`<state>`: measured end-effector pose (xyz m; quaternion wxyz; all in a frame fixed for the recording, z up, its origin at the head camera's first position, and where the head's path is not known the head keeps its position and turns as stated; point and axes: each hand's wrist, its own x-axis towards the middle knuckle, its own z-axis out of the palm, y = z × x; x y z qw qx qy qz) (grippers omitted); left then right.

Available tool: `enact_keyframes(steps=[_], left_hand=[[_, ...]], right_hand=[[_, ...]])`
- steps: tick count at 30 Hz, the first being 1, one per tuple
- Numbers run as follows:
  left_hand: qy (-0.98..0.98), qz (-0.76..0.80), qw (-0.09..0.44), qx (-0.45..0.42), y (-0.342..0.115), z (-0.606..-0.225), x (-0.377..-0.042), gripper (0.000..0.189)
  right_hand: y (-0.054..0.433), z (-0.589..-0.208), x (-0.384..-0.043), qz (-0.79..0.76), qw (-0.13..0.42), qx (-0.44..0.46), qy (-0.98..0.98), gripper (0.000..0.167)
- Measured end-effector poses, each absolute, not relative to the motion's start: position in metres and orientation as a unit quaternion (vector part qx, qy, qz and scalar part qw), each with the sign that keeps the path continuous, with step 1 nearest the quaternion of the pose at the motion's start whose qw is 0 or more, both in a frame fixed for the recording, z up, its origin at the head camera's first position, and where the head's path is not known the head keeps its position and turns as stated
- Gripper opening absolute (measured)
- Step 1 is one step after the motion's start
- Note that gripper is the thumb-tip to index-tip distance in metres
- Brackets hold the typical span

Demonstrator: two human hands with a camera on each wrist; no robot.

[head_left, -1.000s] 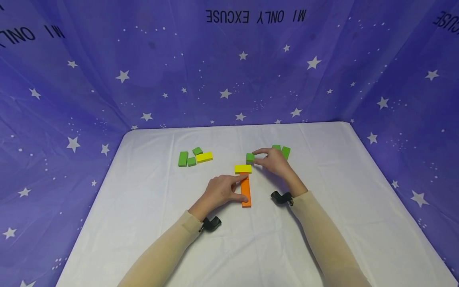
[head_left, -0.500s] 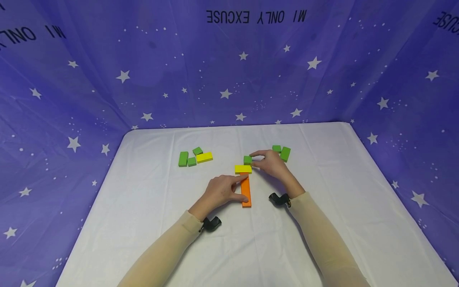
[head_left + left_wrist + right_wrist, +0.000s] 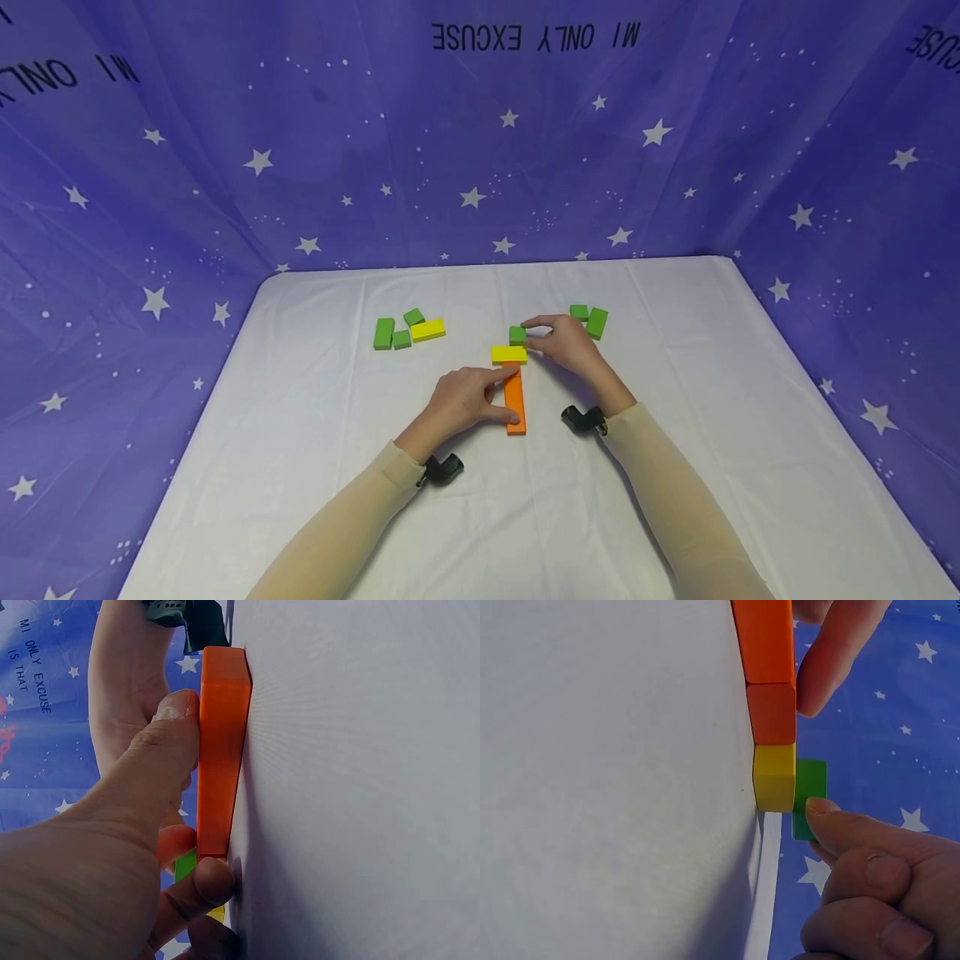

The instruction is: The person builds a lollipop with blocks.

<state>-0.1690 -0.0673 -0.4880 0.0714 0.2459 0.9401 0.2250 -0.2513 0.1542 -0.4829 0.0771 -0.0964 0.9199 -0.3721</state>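
My left hand (image 3: 465, 396) holds a long orange block (image 3: 513, 408) lying on the table, thumb near its near end and index finger towards its far end. A seam in the right wrist view sets off a short orange piece (image 3: 772, 712) at that far end. Against it lies a yellow block (image 3: 508, 356), crosswise. My right hand (image 3: 568, 343) pinches a green cube (image 3: 517, 335) between thumb and index finger. In the right wrist view the green cube (image 3: 810, 780) appears higher than the yellow block's top (image 3: 775, 769); whether they touch I cannot tell.
At the left lie a green block (image 3: 383, 333), two green cubes (image 3: 414, 317) and a yellow block (image 3: 428, 330). Beyond the right hand are a green cube (image 3: 578, 312) and a green block (image 3: 596, 323). A white cloth (image 3: 337, 458) covers the table; a starry curtain (image 3: 420, 150) surrounds it.
My right hand has brought the green cube a little left and nearer the yellow block, then stayed almost still. The left hand has not moved.
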Motion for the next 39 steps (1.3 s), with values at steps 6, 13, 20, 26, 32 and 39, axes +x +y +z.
enact_keyframes(steps=[6,13,20,26,32,39], left_hand=[[0.94,0.226,0.073,0.247,-0.068,-0.488,-0.168,0.085],[0.938,0.229,0.066,0.25,-0.068,-0.489,-0.168,0.085],[0.938,0.233,0.068,0.249,-0.068,-0.49,-0.168,0.084],[0.938,0.228,0.069,0.251,-0.068,-0.492,-0.168,0.084],[0.938,0.23,0.071,0.249,-0.068,-0.491,-0.168,0.084],[0.939,0.231,0.073,0.246,-0.067,-0.489,-0.168,0.083]], right_hand=[[0.154,-0.486,-0.251,-0.375,0.075,-0.101,0.918,0.035],[0.154,-0.489,-0.251,-0.374,0.076,-0.105,0.918,0.035],[0.153,-0.492,-0.252,-0.366,0.074,-0.109,0.921,0.034],[0.153,-0.492,-0.251,-0.367,0.079,-0.109,0.92,0.033],[0.154,-0.492,-0.251,-0.373,0.089,-0.113,0.917,0.033],[0.155,-0.494,-0.251,-0.375,0.099,-0.114,0.915,0.035]])
